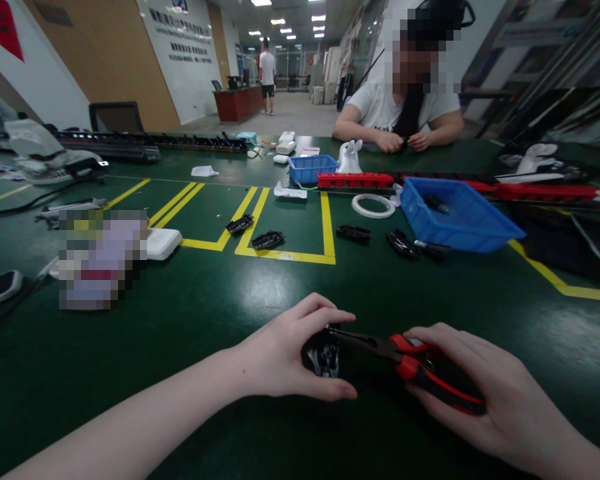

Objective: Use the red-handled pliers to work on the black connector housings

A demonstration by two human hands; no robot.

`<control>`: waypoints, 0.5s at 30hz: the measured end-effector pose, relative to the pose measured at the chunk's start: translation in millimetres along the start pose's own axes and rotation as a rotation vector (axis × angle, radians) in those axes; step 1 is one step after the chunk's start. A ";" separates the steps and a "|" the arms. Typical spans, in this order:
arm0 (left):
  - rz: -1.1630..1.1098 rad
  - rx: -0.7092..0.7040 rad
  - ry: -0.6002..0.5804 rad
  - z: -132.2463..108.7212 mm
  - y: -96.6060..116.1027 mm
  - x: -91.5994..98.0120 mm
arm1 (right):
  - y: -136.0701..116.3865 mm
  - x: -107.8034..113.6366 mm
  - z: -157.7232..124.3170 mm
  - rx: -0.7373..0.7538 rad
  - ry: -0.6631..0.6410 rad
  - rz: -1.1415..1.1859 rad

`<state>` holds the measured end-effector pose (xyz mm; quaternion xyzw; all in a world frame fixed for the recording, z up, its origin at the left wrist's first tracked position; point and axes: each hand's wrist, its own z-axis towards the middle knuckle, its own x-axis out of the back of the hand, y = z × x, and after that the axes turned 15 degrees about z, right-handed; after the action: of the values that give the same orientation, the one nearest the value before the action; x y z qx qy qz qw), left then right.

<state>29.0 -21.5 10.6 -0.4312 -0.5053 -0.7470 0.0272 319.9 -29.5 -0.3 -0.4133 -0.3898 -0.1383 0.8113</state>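
Near the front of the green table (195, 407), my left hand (290, 353) is closed around a small black plastic part (325, 357), thumb below and fingers above. Its inner side, with grey detail, faces right. My right hand (490, 380) grips red-and-black long-nose pliers (405, 357) by the handles. The tips of the pliers reach the top edge of the part; whether the jaws are closed on it I cannot tell. Similar black parts lie farther back: one (268, 240) by the yellow tape, another (353, 232) to its right, and a curved one (403, 243) beside the blue bin (460, 220).
A smaller blue basket (313, 170), a tape roll (373, 206) and red strips (355, 180) stand toward the back. At left lie a blurred-out phone-like object (105, 260), a white box (163, 244) and a device with green lights (0, 289). Across the table sits a person (400, 113).
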 end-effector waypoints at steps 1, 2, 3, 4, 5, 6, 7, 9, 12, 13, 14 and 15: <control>0.002 -0.005 0.002 -0.3 1.4 1.0 | 0.2 -0.1 -0.1 0.003 0.002 -0.003; 0.003 -0.010 0.004 -0.5 2.4 1.7 | 0.5 -0.1 -0.2 0.007 0.005 -0.005; 0.004 -0.016 0.007 -0.5 2.7 1.9 | 0.7 -0.2 -0.3 0.011 0.010 -0.008; 0.003 -0.018 0.011 -0.4 2.4 1.6 | 1.0 -0.3 -0.4 0.015 0.015 -0.011; 0.002 -0.017 0.014 -0.1 1.5 1.0 | 1.2 -0.4 -0.4 0.018 0.018 -0.014; 0.000 -0.012 0.013 0.3 0.1 0.1 | 1.3 -0.4 -0.4 0.019 0.019 -0.017; -0.002 -0.006 0.009 0.8 -1.4 -0.8 | 1.4 -0.4 -0.5 0.020 0.018 -0.019; -0.006 0.003 -0.002 1.6 -4.1 -2.2 | 1.3 -0.4 -0.6 0.023 0.014 -0.024; -0.017 0.008 -0.020 2.0 -4.9 -1.7 | 1.1 -0.2 -1.1 0.036 0.015 -0.043; -0.023 0.008 -0.023 1.9 -4.3 -0.8 | 1.0 -0.1 -1.5 0.041 0.015 -0.053; -0.029 0.009 -0.025 1.7 -3.4 0.2 | 1.0 -0.1 -1.8 0.047 0.015 -0.063; -0.034 0.008 -0.027 1.5 -2.4 1.2 | 1.1 -0.1 -2.3 0.053 0.016 -0.071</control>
<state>28.0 -18.7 9.8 -0.4324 -0.5160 -0.7394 0.0094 321.5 -30.6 -1.8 -0.3766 -0.4014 -0.1599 0.8195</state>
